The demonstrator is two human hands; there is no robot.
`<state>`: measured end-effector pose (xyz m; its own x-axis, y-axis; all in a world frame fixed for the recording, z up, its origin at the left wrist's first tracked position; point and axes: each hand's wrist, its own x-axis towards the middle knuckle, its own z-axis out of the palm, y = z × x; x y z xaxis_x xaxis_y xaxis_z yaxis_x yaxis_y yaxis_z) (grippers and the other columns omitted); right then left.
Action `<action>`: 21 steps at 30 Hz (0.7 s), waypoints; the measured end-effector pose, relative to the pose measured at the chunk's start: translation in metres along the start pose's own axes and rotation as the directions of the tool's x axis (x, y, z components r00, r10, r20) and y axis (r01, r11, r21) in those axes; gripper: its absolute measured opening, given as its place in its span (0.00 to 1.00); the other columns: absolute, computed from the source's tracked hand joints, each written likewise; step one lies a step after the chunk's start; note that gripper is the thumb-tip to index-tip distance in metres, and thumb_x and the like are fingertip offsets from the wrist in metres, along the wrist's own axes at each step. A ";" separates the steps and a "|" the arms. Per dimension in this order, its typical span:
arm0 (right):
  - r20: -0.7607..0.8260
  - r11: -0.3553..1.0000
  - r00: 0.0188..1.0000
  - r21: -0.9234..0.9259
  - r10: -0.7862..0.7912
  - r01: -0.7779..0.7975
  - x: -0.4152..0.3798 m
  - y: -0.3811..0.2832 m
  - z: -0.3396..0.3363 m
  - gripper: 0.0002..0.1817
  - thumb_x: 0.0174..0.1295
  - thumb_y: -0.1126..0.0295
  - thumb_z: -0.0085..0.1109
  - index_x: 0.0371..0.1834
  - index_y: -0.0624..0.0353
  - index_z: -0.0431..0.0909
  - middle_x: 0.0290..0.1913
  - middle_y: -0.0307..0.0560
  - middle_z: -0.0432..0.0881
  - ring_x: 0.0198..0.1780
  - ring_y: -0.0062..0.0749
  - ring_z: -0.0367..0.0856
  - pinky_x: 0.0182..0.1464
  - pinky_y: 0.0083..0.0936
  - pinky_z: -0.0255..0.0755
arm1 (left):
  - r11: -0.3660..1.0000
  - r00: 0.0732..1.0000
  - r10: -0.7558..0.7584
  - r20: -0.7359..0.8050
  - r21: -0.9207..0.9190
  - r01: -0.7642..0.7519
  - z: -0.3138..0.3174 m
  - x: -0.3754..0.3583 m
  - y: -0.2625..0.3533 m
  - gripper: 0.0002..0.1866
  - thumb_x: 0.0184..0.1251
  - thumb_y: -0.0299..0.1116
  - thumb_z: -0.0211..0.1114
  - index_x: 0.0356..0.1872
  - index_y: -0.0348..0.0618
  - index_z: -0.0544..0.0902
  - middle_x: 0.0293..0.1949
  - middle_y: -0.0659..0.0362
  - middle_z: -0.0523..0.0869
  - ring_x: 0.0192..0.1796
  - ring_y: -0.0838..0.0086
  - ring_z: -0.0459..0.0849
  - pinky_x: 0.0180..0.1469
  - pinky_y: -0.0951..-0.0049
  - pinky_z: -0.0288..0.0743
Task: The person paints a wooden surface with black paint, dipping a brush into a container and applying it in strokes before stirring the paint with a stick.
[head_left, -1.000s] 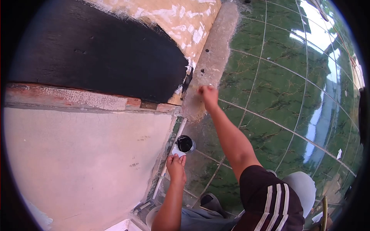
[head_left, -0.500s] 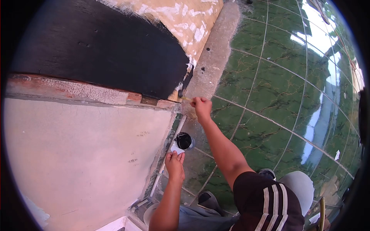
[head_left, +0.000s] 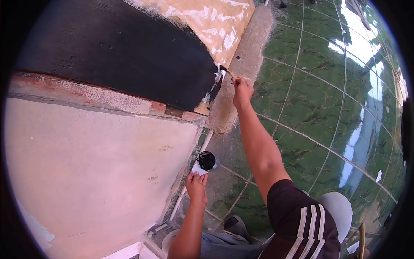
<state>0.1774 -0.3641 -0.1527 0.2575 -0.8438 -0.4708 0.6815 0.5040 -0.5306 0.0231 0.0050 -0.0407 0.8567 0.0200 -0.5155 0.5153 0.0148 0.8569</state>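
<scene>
My right hand [head_left: 243, 90] is closed on the handle of a small paintbrush [head_left: 228, 71]. Its dark bristles meet the right edge of a wooden board [head_left: 224, 36], where black paint borders bare wood with white patches. A wide area of black paint [head_left: 142, 56] covers most of the board. My left hand [head_left: 197, 185] pinches the white edge of a small cup [head_left: 200, 168] that holds black paint [head_left: 206, 160]. The cup is held above the floor beside the wall corner.
Below the board runs a rough brick ledge [head_left: 86, 97] over a pale wall [head_left: 103, 168]. A white pipe [head_left: 177, 206] follows the wall's base. A cement strip [head_left: 246, 47] borders green floor tiles [head_left: 297, 108]. My shoe [head_left: 236, 226] is on the floor.
My right hand has moved the paintbrush up along the board's right edge, away from the lower corner. My left hand holds the cup in nearly the same place.
</scene>
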 end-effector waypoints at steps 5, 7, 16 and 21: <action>0.148 0.934 0.978 -0.348 0.146 -0.087 -0.065 0.046 -0.058 0.08 0.64 0.74 0.58 0.33 0.68 0.83 0.31 0.47 0.85 0.33 0.26 0.85 0.38 0.21 0.78 | 1.000 0.999 -0.001 -0.049 0.025 0.002 0.010 -0.001 -0.001 0.04 0.81 0.28 0.54 0.44 0.37 0.72 0.46 0.53 0.78 0.47 0.66 0.83 0.63 0.61 0.82; 0.203 0.863 0.955 -0.497 0.215 -0.089 -0.087 0.035 -0.069 0.09 0.62 0.72 0.59 0.31 0.68 0.84 0.29 0.46 0.86 0.31 0.26 0.85 0.37 0.21 0.77 | 1.000 1.000 -0.010 -0.030 0.009 0.010 0.012 0.000 -0.001 0.05 0.80 0.27 0.55 0.47 0.37 0.71 0.48 0.51 0.79 0.49 0.63 0.84 0.62 0.61 0.83; 0.268 0.868 0.963 -0.485 0.034 0.104 0.011 0.003 -0.003 0.11 0.58 0.68 0.63 0.24 0.66 0.84 0.22 0.44 0.84 0.23 0.25 0.79 0.27 0.25 0.71 | 1.000 1.000 0.002 0.009 0.011 -0.002 0.011 -0.005 0.004 0.05 0.81 0.28 0.55 0.45 0.36 0.72 0.46 0.52 0.78 0.49 0.66 0.83 0.64 0.60 0.82; 0.033 0.997 0.999 -0.060 -0.042 0.044 0.017 -0.014 0.007 0.07 0.62 0.74 0.59 0.29 0.67 0.83 0.30 0.46 0.85 0.32 0.28 0.82 0.36 0.23 0.76 | 1.000 1.000 -0.006 -0.013 0.000 0.006 0.000 -0.001 0.004 0.06 0.81 0.28 0.55 0.47 0.36 0.72 0.47 0.52 0.79 0.49 0.65 0.84 0.63 0.61 0.82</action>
<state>0.1772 -0.3865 -0.1485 0.2508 -0.8699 -0.4248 0.6502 0.4765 -0.5918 0.0240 0.0051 -0.0370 0.8530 0.0330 -0.5208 0.5206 0.0149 0.8537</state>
